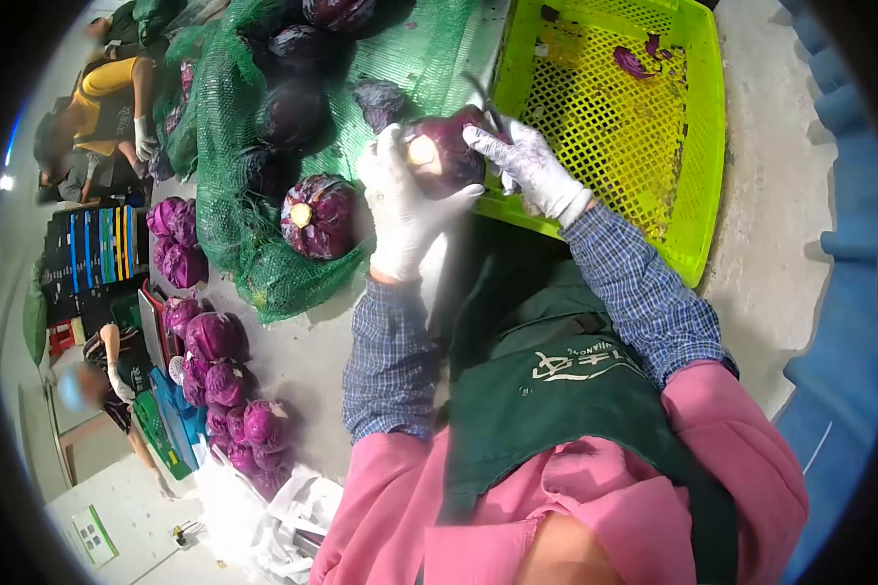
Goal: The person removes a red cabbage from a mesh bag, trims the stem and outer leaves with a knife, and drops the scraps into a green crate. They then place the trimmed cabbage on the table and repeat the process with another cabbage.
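Observation:
My left hand [405, 210], in a white glove, is closed around a dark purple red cabbage [449, 146] with a pale cut stem end. My right hand [541, 175], also gloved and stained purple, bends its fingers at the cabbage's right side. A thin dark strip [480, 90] sticks up past these fingers; I cannot tell whether it is a blade or a leaf. Left of my left hand, another red cabbage [319, 216] rests stem up on a green mesh sack [234, 146]. A loose dark leaf [379, 102] lies just beyond my hands.
A yellow-green plastic crate [704, 146] with some purple leaf scraps [634, 63] stands at the right. More dark cabbages [293, 112] lie in the sack. Peeled purple cabbages [215, 336] line the left, near white plastic bags [263, 517]. People [107, 102] work at the far left.

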A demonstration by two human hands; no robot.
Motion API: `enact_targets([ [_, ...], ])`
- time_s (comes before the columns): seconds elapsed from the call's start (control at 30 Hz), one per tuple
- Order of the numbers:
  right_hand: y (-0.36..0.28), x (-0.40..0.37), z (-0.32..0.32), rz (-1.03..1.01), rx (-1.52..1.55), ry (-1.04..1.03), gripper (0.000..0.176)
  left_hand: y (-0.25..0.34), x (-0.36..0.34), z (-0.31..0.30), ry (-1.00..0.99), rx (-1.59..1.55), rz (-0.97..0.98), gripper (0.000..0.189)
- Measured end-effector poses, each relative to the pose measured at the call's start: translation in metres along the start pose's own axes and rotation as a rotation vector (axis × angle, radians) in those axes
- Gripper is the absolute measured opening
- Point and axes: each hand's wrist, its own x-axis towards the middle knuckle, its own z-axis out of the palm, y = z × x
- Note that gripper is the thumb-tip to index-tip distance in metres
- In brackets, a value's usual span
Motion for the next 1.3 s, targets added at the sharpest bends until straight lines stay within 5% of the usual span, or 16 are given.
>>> enact_targets([
  [0.07, 0.000, 0.006, -0.007, 0.146, 0.024, -0.125, 0.042, -0.006, -0.003, 0.003, 0.001, -0.086, 0.010, 0.113],
  [0.2, -0.023, -0.005, 0.002, 0.039, -0.129, -0.039, 0.031, -0.001, -0.007, 0.000, 0.011, -0.021, 0.009, 0.112],
  [0.27, -0.010, 0.004, -0.003, -0.327, -0.479, 0.096, 0.040, 0.005, -0.009, 0.002, 0.022, 0.024, 0.040, 0.111],
  [0.53, -0.002, 0.005, -0.001, -0.352, -0.990, 0.412, 0.055, 0.007, -0.009, 0.005, 0.005, 0.072, 0.052, 0.110],
  [0.57, 0.026, 0.019, -0.017, -0.482, -0.998, 0.474, 0.054, 0.002, -0.014, 0.003, 0.022, 0.052, 0.054, 0.110],
  [0.63, 0.059, 0.022, -0.042, -0.266, -0.800, 0.412, 0.048, 0.000, -0.011, -0.007, 0.027, -0.144, 0.027, 0.111],
  [0.73, 0.087, 0.023, -0.058, -0.216, -0.833, 0.453, 0.034, -0.033, -0.021, -0.017, -0.053, -0.658, -0.309, 0.108],
  [0.77, 0.083, 0.021, -0.070, -0.032, -0.052, 0.335, 0.030, -0.035, -0.023, -0.021, -0.052, -0.731, -0.333, 0.104],
  [0.8, 0.067, 0.020, -0.079, 0.060, -0.081, 0.484, 0.034, -0.034, -0.023, -0.027, -0.091, -0.770, -0.334, 0.103],
  [0.9, 0.061, 0.016, -0.132, -0.003, -0.294, 0.491, 0.039, -0.022, -0.012, -0.034, -0.180, -1.038, -0.346, 0.099],
  [0.97, 0.023, 0.002, -0.111, -0.078, -0.480, 0.493, 0.054, -0.042, 0.003, -0.035, -0.315, -0.704, -0.108, 0.098],
  [1.03, 0.003, 0.012, -0.099, -0.195, -0.698, 0.339, 0.049, -0.033, 0.024, -0.054, -0.314, -0.003, 0.234, 0.110],
  [1.13, -0.024, 0.003, -0.045, -0.272, -0.356, 0.000, 0.047, -0.016, 0.039, -0.061, -0.417, 0.127, 0.135, 0.117],
  [1.17, -0.015, 0.008, -0.038, -0.323, -0.371, -0.085, 0.043, -0.006, 0.049, -0.074, -0.580, 0.076, 0.063, 0.118],
  [1.2, -0.005, 0.013, -0.032, -0.362, -0.384, -0.160, 0.039, -0.033, 0.034, -0.050, -0.511, -0.156, 0.093, 0.118],
  [1.3, 0.000, 0.011, -0.020, -0.243, -0.433, -0.088, 0.037, -0.027, 0.018, -0.034, -0.407, -0.096, 0.059, 0.119],
])
